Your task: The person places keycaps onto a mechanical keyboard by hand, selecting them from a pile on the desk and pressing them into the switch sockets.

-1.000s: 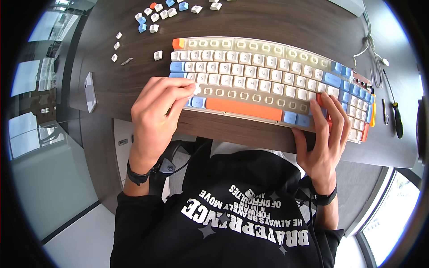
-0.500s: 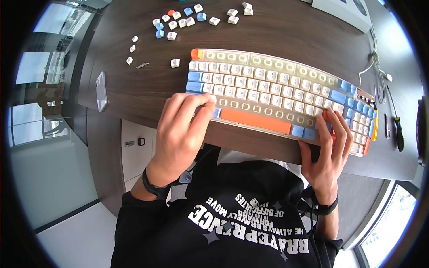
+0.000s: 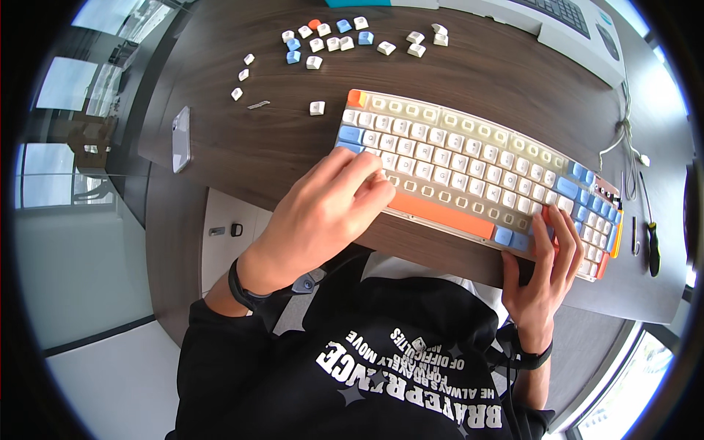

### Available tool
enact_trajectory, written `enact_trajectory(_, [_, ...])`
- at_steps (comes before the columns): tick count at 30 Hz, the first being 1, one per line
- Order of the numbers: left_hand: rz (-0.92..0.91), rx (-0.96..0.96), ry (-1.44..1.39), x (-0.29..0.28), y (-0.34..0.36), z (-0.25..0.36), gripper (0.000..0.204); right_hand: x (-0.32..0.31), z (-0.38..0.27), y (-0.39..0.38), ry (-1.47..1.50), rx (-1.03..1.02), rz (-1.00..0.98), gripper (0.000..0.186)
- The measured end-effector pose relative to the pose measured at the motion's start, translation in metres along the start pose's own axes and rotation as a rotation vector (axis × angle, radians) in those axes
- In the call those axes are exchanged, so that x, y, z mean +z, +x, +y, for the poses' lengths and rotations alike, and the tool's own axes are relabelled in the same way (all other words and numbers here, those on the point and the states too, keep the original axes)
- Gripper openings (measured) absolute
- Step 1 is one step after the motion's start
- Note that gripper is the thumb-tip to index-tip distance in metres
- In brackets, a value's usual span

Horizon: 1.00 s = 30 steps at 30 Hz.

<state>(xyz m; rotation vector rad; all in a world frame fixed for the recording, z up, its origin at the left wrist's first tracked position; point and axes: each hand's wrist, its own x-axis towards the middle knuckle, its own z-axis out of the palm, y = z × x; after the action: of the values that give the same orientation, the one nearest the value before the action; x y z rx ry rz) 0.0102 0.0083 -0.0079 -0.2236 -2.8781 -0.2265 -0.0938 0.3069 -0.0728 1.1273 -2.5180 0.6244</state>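
Note:
A keyboard (image 3: 453, 159) with white, blue and orange keycaps lies at a slant near the table's front edge. Its top row and the row above the orange spacebar (image 3: 440, 216) show bare switch sockets. My left hand (image 3: 323, 209) is closed in a pinch over the left end of that lower bare row. A white keycap (image 3: 378, 176) shows partly between thumb and fingers; whether it is seated is hidden. At the keyboard's right part, my right hand (image 3: 543, 271) is open, fingers spread over the keys beside a red-orange keycap, thumb at the front edge.
Loose white, blue and orange keycaps (image 3: 334, 44) lie scattered beyond the keyboard, one white keycap (image 3: 317, 108) near its left corner. A phone (image 3: 181, 139) lies far left. At right are a screwdriver (image 3: 653, 249) and a cable (image 3: 625, 136); a box (image 3: 506, 13) stands at the back.
The whole view has shifted, so the table's things appear farther right. My left hand has turned and its fingers curl more, over about the same spot. My right hand stays on the keys.

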Motion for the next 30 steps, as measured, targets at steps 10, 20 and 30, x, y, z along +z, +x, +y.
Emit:
enact_trajectory(10, [0.177,-0.032,-0.001,0.013,-0.017,0.009,0.019,0.001,0.001,0.000,-0.005,-0.019,-0.006,0.062])
enact_trajectory(20, [0.112,-0.115,-0.111,0.007,-0.019,0.004,0.030,0.001,0.001,0.001,0.004,-0.020,-0.001,0.060])
enact_trajectory(30, [0.253,-0.551,0.060,-0.038,-0.016,-0.169,0.028,0.000,-0.001,0.001,-0.006,-0.003,-0.006,0.061])
